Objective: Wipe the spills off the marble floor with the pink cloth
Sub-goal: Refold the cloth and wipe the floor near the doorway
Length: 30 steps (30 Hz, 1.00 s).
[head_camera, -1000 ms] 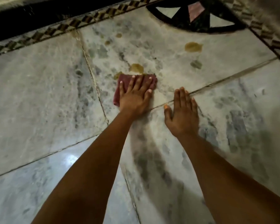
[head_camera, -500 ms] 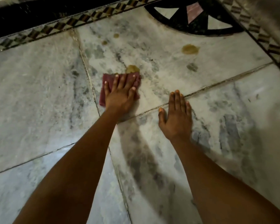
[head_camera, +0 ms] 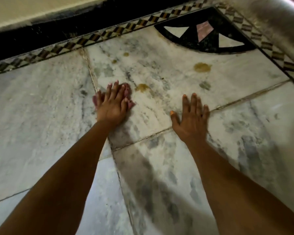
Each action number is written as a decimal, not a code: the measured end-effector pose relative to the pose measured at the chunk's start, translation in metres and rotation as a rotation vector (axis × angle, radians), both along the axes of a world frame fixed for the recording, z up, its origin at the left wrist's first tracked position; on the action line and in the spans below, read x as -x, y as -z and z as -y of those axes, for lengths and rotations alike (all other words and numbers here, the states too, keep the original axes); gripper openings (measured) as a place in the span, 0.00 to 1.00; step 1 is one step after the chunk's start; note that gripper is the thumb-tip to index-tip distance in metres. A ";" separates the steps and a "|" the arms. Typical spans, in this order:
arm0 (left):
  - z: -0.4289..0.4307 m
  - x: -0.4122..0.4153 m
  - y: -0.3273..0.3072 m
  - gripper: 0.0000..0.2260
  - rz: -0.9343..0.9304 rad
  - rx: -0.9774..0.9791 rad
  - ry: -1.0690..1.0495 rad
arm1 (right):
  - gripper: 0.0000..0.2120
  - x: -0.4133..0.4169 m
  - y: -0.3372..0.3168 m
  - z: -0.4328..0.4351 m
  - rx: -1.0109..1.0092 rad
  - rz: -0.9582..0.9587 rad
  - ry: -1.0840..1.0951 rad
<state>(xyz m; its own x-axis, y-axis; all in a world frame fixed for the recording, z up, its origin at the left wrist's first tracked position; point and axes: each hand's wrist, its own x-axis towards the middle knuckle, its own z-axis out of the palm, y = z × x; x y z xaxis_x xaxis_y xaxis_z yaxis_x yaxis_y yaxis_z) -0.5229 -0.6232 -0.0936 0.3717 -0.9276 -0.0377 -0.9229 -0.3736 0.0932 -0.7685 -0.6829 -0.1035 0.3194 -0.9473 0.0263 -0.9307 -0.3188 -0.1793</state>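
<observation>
My left hand (head_camera: 112,102) lies flat with straight fingers on the pink cloth (head_camera: 128,89), pressing it onto the marble floor (head_camera: 41,107); the hand hides most of the cloth. A brown spill (head_camera: 142,87) sits just right of the cloth, apart from it. A larger brown spill (head_camera: 202,67) lies farther right and back. Two small brown spots (head_camera: 126,54) sit near the back border. My right hand (head_camera: 191,119) rests flat and open on the floor across a tile joint.
A checkered inlay border (head_camera: 92,39) and a black skirting (head_camera: 41,38) run along the back wall. A black inlay with white and pink triangles (head_camera: 204,34) fills the back right corner. A grey blurred surface (head_camera: 278,19) stands at the far right.
My left hand has slid the cloth leftward, uncovering the floor beside the nearer spill; the cloth is more bunched under the palm. My right hand has stayed planted. The view has shifted.
</observation>
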 end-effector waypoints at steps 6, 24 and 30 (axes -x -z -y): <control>0.095 -0.012 0.000 0.24 -0.135 0.001 -0.051 | 0.37 0.001 0.005 0.005 -0.018 -0.028 0.007; 0.154 0.043 0.000 0.23 -0.121 -0.044 0.286 | 0.36 0.000 0.004 0.003 -0.028 -0.026 0.021; 0.065 0.049 0.000 0.24 -0.129 -0.038 0.775 | 0.36 0.000 0.002 0.003 -0.050 -0.028 0.015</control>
<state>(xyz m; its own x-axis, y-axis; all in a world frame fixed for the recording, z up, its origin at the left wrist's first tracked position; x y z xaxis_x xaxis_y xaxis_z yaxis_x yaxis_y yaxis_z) -0.5723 -0.6880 -0.0938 -0.3903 -0.9178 -0.0735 -0.9044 0.3671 0.2176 -0.7689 -0.6859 -0.1059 0.3052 -0.9518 -0.0302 -0.9401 -0.2960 -0.1688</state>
